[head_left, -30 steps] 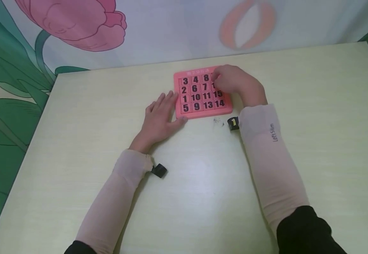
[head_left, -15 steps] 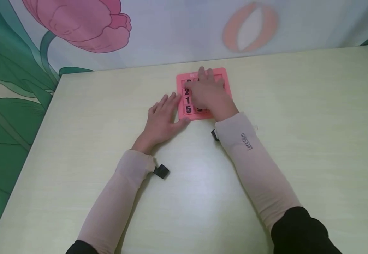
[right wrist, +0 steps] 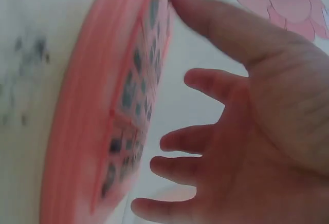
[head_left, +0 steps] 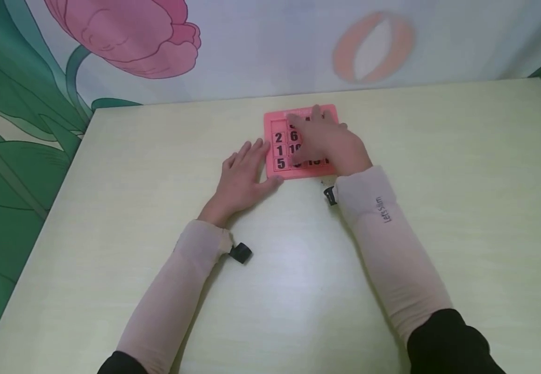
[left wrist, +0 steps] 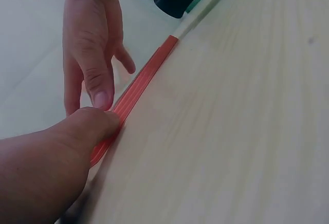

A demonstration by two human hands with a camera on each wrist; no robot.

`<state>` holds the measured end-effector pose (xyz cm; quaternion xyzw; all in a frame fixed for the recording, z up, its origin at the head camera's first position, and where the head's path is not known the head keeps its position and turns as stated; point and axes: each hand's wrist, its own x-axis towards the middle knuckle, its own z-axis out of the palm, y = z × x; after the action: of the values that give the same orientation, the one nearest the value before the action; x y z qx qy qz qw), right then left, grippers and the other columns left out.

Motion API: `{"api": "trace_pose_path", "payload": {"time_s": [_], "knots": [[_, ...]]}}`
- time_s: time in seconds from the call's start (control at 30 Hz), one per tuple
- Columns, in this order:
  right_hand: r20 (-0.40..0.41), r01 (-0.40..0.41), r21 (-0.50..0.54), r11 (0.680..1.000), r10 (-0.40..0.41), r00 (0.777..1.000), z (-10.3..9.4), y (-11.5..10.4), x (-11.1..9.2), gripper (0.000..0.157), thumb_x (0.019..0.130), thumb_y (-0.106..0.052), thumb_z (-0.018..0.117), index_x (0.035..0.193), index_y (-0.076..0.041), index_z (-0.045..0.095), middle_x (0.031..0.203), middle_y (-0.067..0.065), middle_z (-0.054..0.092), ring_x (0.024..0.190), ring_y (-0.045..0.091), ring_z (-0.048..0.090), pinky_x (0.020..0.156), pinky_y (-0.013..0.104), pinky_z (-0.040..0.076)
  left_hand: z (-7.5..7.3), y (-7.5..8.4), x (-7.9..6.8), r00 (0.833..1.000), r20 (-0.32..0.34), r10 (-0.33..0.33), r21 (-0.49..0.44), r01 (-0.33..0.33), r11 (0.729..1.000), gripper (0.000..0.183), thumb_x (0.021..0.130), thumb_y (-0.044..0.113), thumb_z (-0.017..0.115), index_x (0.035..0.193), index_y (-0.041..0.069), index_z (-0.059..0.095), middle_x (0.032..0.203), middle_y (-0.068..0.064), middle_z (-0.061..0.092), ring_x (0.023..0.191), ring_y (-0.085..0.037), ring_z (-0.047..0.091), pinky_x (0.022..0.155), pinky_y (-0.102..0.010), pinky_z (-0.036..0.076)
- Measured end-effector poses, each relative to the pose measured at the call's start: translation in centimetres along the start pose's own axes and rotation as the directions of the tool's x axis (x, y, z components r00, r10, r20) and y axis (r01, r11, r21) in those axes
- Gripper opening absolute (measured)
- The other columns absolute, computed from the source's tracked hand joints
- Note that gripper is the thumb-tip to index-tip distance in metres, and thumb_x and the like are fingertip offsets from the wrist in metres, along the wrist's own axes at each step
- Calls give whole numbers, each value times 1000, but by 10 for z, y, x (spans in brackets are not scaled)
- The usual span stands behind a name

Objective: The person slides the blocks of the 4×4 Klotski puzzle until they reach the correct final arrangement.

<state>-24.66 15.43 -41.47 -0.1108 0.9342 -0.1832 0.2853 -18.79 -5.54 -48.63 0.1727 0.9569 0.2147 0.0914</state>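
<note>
A pink sliding number puzzle [head_left: 305, 172] lies flat near the table's far edge, its tiles printed with black numbers. My left hand [head_left: 240, 183] steadies it: straight fingers lie along its left side and the thumb presses its front left corner. My right hand [head_left: 328, 143] is spread over the puzzle's right and middle, hiding many tiles. In the right wrist view the right thumb [right wrist: 221, 23] reaches the puzzle's numbered face, while the other fingers stand extended off it. The top left slot [head_left: 279, 124] shows no number; 2, 1 and 5 run down below it.
The pale wooden table [head_left: 275, 311] spreads toward me and to both sides. Behind it hangs a printed cloth [head_left: 261, 47] with flowers and leaves. Dark smudges [right wrist: 36, 49] mark the tabletop by the puzzle's front edge. A small black camera [head_left: 241, 253] sits on my left wrist.
My right hand has gone from the puzzle's top right corner leftward across it, then slightly back right. The 3 tile has left the top left slot. My left hand keeps its place on the puzzle.
</note>
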Motion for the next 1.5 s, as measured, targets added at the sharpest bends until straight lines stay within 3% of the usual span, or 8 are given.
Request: {"api": "trace_pose_path", "payload": {"time_s": [0.03, 0.13, 0.4, 0.57, 0.8, 1.13, 1.4, 1.5], "knots": [[18, -8, 4, 1000, 8, 1000, 1, -2, 0, 97, 93, -35, 71, 163, -36, 4, 166, 21, -14, 150, 48, -6, 108, 77, 13, 0, 0, 0, 1000, 1, 0, -2, 0, 1000, 84, 98, 58, 53, 164, 20, 18, 169, -1, 14, 154, -22, 1, 120, -48, 5], [30, -24, -4, 1000, 25, 999, 6, -4, 1, 107, 90, -40, 75, 163, -35, -3, 164, 20, -22, 149, 47, -15, 109, 77, 10, 0, 2, 2, 1000, 8, 7, -6, -7, 1000, 84, 98, 58, 53, 164, 20, 19, 169, -1, 14, 154, -22, 1, 120, -48, 6], [-85, 3, -24, 1000, -6, 996, 7, 8, 9, 96, 93, -41, 70, 165, -24, 8, 165, 26, -10, 150, 47, -7, 111, 75, 7, 4, 9, 8, 1000, 7, 19, -8, -19, 1000, 83, 97, 57, 54, 163, 19, 21, 168, -2, 15, 154, -23, 2, 120, -48, 6], [-14, -25, 136, 990, 27, 1000, -9, 46, -2, 104, 92, -38, 72, 163, -30, -3, 164, 19, -21, 149, 40, -20, 111, 74, 1, 6, 13, 12, 1000, 14, 26, -9, -26, 1000, 83, 98, 58, 52, 163, 19, 21, 169, -2, 14, 154, -22, 1, 121, -47, 5], [90, -102, 202, 974, 85, 992, -28, 97, -17, 107, 93, -30, 72, 160, -38, -11, 166, 6, -20, 149, 36, -21, 113, 70, -4, 10, 11, 15, 1000, 11, 15, 4, -15, 1000, 83, 98, 58, 53, 163, 17, 21, 169, -3, 13, 154, -23, 2, 120, -47, 5], [40, -75, 162, 984, 69, 997, -15, 79, -2, 107, 92, -39, 72, 162, -33, -9, 165, 18, -21, 148, 43, -20, 110, 75, 0, 14, 6, 18, 1000, 3, 2, -6, -2, 1000, 84, 97, 58, 53, 163, 17, 21, 168, -3, 13, 154, -24, 1, 120, -48, 4], [-45, -30, 189, 982, 39, 998, -20, 85, 12, 74, 103, -58, 42, 164, -32, 10, 166, 19, -17, 149, 39, -20, 110, 74, -1, 15, 5, 22, 1000, -8, 4, -30, -4, 1000, 83, 98, 57, 53, 163, 17, 22, 168, -2, 14, 154, -24, 2, 120, -48, 3], [-42, -7, 158, 987, 14, 999, -20, 84, 14, 63, 105, -52, 43, 159, -21, 31, 164, 25, 14, 150, 43, 7, 113, 70, 14, 14, 5, 22, 1000, -5, 9, -25, -9, 1000, 83, 98, 57, 53, 163, 16, 22, 168, -3, 14, 154, -25, 2, 120, -48, 3]]}}
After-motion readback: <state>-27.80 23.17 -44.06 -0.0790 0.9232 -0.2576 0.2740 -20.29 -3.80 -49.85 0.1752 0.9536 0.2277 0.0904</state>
